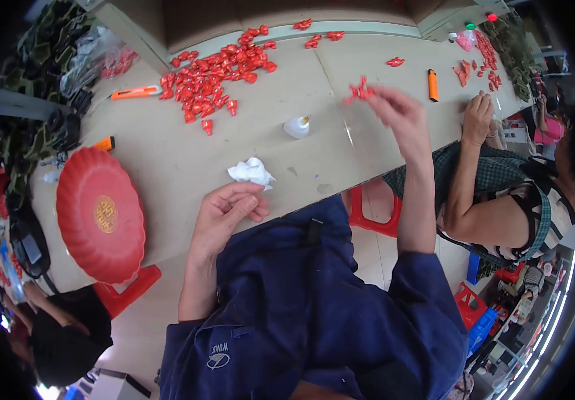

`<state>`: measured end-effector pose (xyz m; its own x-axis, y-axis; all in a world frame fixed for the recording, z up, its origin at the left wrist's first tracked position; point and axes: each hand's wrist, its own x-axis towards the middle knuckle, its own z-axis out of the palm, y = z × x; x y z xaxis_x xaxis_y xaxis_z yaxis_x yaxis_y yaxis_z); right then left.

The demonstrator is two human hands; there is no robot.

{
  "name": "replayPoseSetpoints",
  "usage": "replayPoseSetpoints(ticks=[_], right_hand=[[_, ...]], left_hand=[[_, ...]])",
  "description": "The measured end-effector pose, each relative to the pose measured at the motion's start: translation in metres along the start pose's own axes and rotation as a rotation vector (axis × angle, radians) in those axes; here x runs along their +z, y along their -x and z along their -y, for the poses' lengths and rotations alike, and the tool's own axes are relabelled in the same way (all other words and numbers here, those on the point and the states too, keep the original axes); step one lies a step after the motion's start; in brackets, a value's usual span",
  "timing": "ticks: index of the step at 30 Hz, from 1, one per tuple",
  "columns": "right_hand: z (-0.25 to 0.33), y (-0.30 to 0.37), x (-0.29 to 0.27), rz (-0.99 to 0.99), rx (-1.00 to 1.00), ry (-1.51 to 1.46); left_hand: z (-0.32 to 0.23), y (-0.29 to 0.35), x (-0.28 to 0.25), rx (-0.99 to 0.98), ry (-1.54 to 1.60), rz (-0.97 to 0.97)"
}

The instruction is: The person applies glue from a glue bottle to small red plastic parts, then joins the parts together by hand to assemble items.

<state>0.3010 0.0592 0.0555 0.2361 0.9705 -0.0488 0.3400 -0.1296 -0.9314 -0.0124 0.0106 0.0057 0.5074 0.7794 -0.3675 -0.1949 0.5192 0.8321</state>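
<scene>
Over the pale worktop [174, 157], toward its back: small glossy red branched piece [358, 91], raised in the right hand [402, 115]. Probably mid-batch: one piece being handled, big heap of loose red pieces [211, 77] at back left, a few strays [313, 41] along the back. Finished versus untouched: cannot tell. Right thumb and fingertips drawn together, pinching the piece. Left hand [227, 208] low near the front edge, fingers loosely curled, thumb close against them; any grip unclear. Just beyond: crumpled white tissue [252, 171]. Farther out: white squeeze bottle [296, 127], orange lighter [433, 85], orange-handled cutter [137, 92], scalloped red tray [87, 233].
</scene>
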Motion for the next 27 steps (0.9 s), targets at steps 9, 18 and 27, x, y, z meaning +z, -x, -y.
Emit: replayPoseSetpoints(ticks=[9, 18, 27], right_hand=[[-0.010, -0.170, 0.022, -0.073, 0.048, -0.060], [-0.022, -0.139, 0.008, 0.088, 0.229, -0.464], [0.013, -0.027, 0.011, -0.008, -0.056, -0.128]], left_hand=[[0.003, 0.001, 0.005, 0.010, -0.017, -0.062], [0.002, -0.002, 0.008, 0.026, -0.036, -0.073], [-0.008, 0.004, 0.014, -0.025, 0.037, 0.056]])
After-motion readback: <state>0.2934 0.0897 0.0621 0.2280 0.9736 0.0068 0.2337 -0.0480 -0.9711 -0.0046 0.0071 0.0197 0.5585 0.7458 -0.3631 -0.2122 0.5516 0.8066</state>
